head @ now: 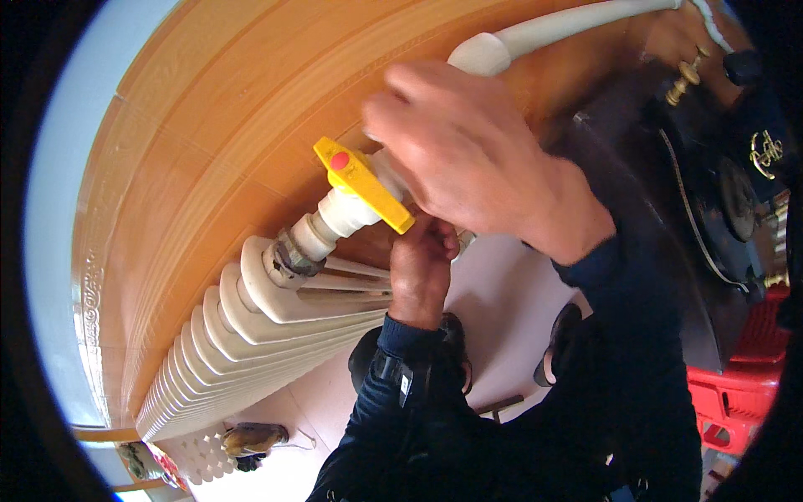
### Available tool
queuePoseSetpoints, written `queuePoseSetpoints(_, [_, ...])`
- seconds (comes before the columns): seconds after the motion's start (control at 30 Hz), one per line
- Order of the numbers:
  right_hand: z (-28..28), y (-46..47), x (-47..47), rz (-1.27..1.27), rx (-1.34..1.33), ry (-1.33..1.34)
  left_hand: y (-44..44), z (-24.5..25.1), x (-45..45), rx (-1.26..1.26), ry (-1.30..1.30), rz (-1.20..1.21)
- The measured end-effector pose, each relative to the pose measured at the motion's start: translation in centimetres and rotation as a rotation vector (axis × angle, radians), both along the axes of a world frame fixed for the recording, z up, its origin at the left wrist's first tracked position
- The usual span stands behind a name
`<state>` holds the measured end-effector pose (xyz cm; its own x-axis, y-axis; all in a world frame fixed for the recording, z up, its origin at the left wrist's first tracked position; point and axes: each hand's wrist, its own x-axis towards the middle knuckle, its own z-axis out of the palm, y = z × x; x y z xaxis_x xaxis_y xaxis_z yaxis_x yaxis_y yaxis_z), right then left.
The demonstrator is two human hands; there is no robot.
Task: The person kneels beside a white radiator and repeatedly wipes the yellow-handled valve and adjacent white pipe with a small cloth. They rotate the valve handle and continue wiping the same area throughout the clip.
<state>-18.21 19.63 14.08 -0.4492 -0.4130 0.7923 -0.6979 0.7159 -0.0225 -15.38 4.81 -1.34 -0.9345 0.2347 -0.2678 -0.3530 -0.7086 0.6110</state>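
Observation:
My right hand [464, 144] is curled over the white pipe just beyond the ball valve, palm down and slightly blurred. It covers that stretch of pipe, so what its fingers hold is hidden. Below it, my left hand [421, 267] reaches up with bent fingers, partly covered by the right hand. The ball valve [348, 210] has a white body and a yellow lever handle [370, 191] with a red centre cap. A metal fitting [292, 258] joins it to the white sectional radiator [263, 295]. Past my right hand, the white pipe [564, 26] continues to the upper right.
Orange-brown wall tiles [207, 138] rise behind the radiator. A dark stove-like unit [652, 188] with brass-coloured knobs [687, 75] stands at right, near red plastic stools [731, 401]. A brown and black object [254, 439] lies on the pale floor [502, 282].

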Motion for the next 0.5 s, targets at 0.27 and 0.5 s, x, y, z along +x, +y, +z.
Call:
queuePoseSetpoints(0.27, [-9.8,-1.7,5.0,0.054,-0.971,-0.642,-0.2,-0.9,0.2,-0.085,-0.032,0.173])
queuePoseSetpoints(0.5, [-8.7,-3.6,1.2,0.637,-1.791,-0.945,-1.5,-2.4,-0.7,-0.050,0.000,0.156])
